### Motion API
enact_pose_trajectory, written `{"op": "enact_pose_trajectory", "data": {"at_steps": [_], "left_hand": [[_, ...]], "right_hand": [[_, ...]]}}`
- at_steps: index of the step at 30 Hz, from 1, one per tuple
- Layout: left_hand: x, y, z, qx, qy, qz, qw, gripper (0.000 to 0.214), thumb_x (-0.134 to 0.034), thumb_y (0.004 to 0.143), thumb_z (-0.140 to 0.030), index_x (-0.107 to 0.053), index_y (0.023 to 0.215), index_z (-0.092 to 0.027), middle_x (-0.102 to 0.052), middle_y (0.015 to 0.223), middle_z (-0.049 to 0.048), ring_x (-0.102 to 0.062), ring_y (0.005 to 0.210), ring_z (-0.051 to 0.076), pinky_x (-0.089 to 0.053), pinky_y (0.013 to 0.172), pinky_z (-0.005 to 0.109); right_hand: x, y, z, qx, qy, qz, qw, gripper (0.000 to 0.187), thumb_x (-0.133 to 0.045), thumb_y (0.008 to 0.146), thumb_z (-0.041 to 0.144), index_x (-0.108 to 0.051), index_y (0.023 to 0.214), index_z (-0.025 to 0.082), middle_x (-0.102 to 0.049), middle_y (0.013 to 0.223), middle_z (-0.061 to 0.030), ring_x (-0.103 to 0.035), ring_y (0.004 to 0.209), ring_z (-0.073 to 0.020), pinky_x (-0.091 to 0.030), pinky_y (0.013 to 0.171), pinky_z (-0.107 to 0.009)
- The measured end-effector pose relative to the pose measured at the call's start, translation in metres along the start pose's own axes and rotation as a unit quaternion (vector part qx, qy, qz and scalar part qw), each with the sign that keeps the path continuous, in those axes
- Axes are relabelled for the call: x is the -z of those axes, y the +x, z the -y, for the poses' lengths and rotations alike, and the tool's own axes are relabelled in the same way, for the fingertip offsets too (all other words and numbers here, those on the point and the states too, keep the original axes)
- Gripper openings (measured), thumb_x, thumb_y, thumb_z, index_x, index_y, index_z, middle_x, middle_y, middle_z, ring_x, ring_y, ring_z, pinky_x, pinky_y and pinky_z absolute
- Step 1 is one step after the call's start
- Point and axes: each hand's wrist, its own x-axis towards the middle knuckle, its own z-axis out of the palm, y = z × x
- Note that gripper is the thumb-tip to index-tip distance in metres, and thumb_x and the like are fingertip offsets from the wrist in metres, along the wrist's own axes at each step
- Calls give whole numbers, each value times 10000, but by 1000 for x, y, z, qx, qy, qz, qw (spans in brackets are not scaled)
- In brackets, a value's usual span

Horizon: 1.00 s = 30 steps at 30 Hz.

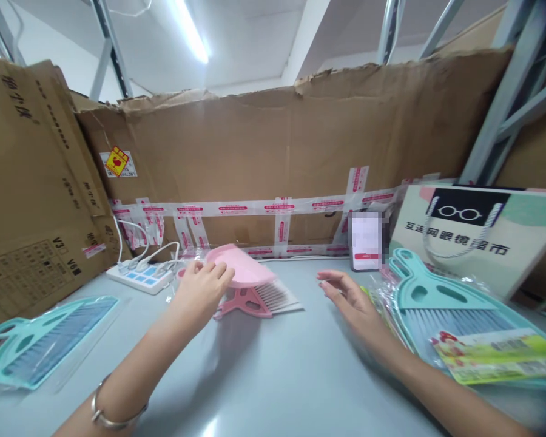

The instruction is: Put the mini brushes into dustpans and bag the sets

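Closest to me, at 7 o'clock, is my left wrist with a silver bracelet (113, 413). My left hand (204, 284) reaches to 11 o'clock, and its fingers curl over the rim of the pink dustpan (243, 267). The pan sits tipped up on the pink brush (259, 300), in the middle of the gray table (273, 376). I think I grip the rim so the pan does not slide off the brush.

My right hand (346, 291) is at 1 o'clock, flat and spread wide. It holds nothing and is near the pan but not touching it.

At 3 o'clock a pile of teal dustpans (432, 294) lies in clear bags by my right arm, I guess so they are easy to reach. At 9 o'clock one teal brush (45, 340) lies alone. A white power strip (139, 276) is at 10 o'clock. A phone (366, 241) leans at 12 o'clock against the cardboard wall (264, 158), maybe so I can see its screen.
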Motion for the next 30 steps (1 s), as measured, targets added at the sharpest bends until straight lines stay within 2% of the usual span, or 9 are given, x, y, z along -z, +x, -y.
{"op": "enact_pose_trajectory", "data": {"at_steps": [5,9,12,16,19,22,25,28,30], "left_hand": [[-2,1,-6,-102,-144,-97,979,289,-313,828,-52,-559,828,-203,-643,962,66,-595,893,180,-340,926,405],[-6,2,-15,-159,-298,-92,937,287,-331,860,-121,-563,737,-235,-671,958,54,-556,1076,200,-301,1002,439],[-9,2,-19,-132,-417,-98,894,211,-412,849,-194,-567,713,-237,-665,1004,66,-540,1108,219,-302,1015,456],[-13,7,-24,78,-575,-188,792,251,-488,815,-346,-544,1019,-210,-538,1219,125,-486,1156,235,-405,935,419],[-12,8,-29,166,-709,-55,683,366,-445,830,-421,-495,1139,-230,-591,1092,83,-570,1002,209,-493,757,332],[-11,8,-29,140,-736,15,662,293,-541,776,-381,-601,1007,-210,-638,897,39,-584,880,196,-478,719,276],[-15,10,-13,203,-695,-148,674,190,-561,751,-314,-637,870,-187,-623,800,7,-564,810,172,-446,722,247],[-27,16,11,289,-662,-324,611,219,-548,750,-318,-609,917,-190,-609,855,5,-547,804,151,-426,734,240],[-36,20,23,314,-663,-380,563,267,-551,734,-319,-587,961,-183,-603,914,20,-543,833,151,-418,758,247]], "right_hand": [[2,9,-9,-121,129,-41,983,484,-519,733,595,-492,1076,255,-552,1189,-69,-523,1107,-208,-455,885,-346],[1,3,-2,-183,209,161,947,461,-600,712,523,-562,1066,229,-656,1017,-63,-628,914,-214,-493,793,-341],[-4,-5,3,-200,218,296,908,473,-663,672,466,-599,1043,179,-684,919,-69,-649,824,-215,-505,723,-323],[-12,-12,6,-152,192,184,952,507,-669,654,494,-588,1046,183,-680,928,-64,-642,818,-220,-504,730,-332],[-19,-12,9,-93,158,86,979,501,-656,654,520,-576,1036,205,-657,1012,-62,-610,931,-237,-484,804,-332],[-24,-9,13,-75,146,89,982,478,-613,686,544,-564,1020,206,-653,989,-61,-603,922,-234,-488,760,-316],[-28,-4,12,-56,135,83,986,456,-446,792,574,-517,1062,213,-643,955,-68,-600,867,-204,-483,718,-308],[-38,-1,6,51,-30,95,994,351,-435,831,484,-541,1022,209,-611,997,-83,-558,935,-203,-448,791,-336],[-50,0,4,157,-185,154,958,237,-477,832,354,-582,982,203,-582,1045,-92,-522,985,-212,-410,844,-365]]}}
